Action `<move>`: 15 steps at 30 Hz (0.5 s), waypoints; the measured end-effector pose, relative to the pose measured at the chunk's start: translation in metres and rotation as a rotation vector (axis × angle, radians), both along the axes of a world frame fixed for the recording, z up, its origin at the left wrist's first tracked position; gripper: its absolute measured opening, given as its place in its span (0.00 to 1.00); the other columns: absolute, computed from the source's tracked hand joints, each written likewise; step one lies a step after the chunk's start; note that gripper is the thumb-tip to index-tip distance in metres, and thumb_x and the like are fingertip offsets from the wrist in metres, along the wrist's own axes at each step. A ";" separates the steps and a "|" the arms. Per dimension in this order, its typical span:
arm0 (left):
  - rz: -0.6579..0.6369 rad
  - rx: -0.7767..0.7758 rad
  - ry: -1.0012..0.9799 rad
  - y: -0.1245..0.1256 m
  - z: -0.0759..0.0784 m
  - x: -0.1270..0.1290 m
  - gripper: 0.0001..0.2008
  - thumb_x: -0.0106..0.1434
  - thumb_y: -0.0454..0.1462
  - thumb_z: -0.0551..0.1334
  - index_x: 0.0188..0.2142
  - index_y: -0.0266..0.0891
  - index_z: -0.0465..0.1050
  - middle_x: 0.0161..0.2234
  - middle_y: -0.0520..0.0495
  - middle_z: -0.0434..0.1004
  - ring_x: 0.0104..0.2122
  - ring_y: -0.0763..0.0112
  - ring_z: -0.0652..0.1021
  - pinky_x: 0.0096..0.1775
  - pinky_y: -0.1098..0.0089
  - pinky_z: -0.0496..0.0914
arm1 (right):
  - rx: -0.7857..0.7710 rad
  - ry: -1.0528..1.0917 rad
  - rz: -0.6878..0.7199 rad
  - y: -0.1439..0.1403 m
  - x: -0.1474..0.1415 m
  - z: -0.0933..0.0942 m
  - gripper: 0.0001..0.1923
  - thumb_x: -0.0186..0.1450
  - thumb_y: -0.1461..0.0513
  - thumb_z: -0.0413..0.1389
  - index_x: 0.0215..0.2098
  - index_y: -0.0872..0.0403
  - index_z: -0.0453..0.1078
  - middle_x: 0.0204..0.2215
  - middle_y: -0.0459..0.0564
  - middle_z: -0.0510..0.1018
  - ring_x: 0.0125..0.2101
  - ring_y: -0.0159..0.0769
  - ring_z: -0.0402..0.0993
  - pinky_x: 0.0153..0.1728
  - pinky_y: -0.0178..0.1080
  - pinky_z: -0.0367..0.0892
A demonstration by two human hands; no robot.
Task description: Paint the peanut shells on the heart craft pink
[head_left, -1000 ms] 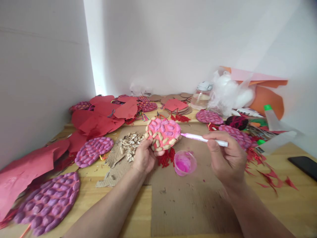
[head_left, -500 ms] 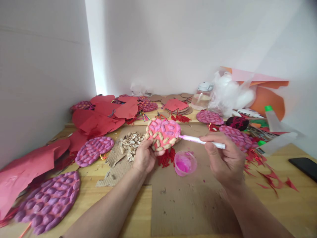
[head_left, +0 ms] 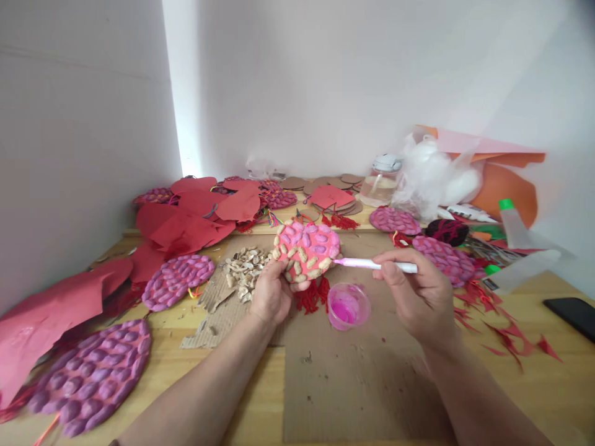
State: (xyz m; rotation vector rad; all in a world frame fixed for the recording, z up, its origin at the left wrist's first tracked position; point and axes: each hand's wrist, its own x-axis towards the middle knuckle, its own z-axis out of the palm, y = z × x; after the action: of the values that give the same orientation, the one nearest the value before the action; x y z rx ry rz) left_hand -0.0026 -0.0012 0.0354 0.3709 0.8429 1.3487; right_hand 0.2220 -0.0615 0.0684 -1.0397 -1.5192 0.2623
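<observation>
Along the lower left of the frame, a large oval plaque of purple-painted peanut shells point(head_left: 88, 378) is lying on the wooden counter point(head_left: 548, 396), with loose red paper sheets point(head_left: 186, 232) spreading above it toward the upper left. A smaller purple shell disc point(head_left: 177, 282) is resting just right of those, beside a pile of bare peanut shells point(head_left: 244, 267) on torn brown cardboard point(head_left: 353, 378).

At centre, the left hand point(head_left: 272, 297) is gripping the lower edge of a round pink shell-covered disc point(head_left: 307, 249), holding it tilted up off the counter, its red tassel point(head_left: 312, 296) hanging below. Right of centre, the right hand point(head_left: 421, 296) is pinching a white-handled paintbrush point(head_left: 376, 265); over the last second its pink tip has been creeping leftward and is now touching the disc's right edge, so another stroke on the unpainted shells seems to be landing. A small clear cup of pink paint point(head_left: 348, 306) is sitting just below the brush. Farther right, more purple discs point(head_left: 444, 257) and a black phone point(head_left: 574, 314) are lying near the frame's edge.
</observation>
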 end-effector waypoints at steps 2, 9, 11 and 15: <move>-0.002 0.002 -0.002 0.000 0.000 0.000 0.05 0.62 0.29 0.62 0.39 0.36 0.71 0.24 0.53 0.74 0.19 0.73 0.76 0.21 0.73 0.78 | 0.007 -0.004 -0.028 0.001 0.000 0.000 0.07 0.73 0.55 0.61 0.42 0.49 0.79 0.28 0.45 0.80 0.25 0.32 0.73 0.25 0.35 0.67; 0.004 0.014 0.002 -0.001 0.001 0.000 0.07 0.63 0.29 0.62 0.41 0.36 0.73 0.27 0.50 0.77 0.22 0.71 0.79 0.21 0.73 0.79 | 0.001 0.019 -0.063 0.000 -0.003 0.003 0.10 0.74 0.53 0.60 0.45 0.50 0.78 0.28 0.46 0.81 0.25 0.33 0.73 0.22 0.35 0.63; 0.000 0.028 0.001 -0.002 0.001 0.000 0.08 0.64 0.29 0.61 0.43 0.35 0.73 0.28 0.50 0.78 0.22 0.71 0.79 0.21 0.73 0.79 | 0.005 -0.012 -0.067 0.000 -0.003 0.001 0.10 0.74 0.53 0.59 0.44 0.50 0.78 0.28 0.46 0.79 0.24 0.32 0.71 0.22 0.36 0.61; -0.007 0.056 0.001 -0.001 0.000 0.000 0.07 0.63 0.29 0.62 0.42 0.36 0.73 0.27 0.51 0.77 0.21 0.70 0.79 0.21 0.71 0.80 | 0.008 -0.084 -0.113 -0.001 -0.001 -0.005 0.08 0.75 0.56 0.59 0.46 0.50 0.77 0.26 0.43 0.74 0.21 0.30 0.63 0.22 0.37 0.58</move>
State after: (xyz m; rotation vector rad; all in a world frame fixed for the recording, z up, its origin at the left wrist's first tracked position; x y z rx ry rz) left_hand -0.0024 -0.0023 0.0358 0.4176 0.8053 1.3679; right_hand 0.2206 -0.0627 0.0633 -1.1380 -1.5285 0.1346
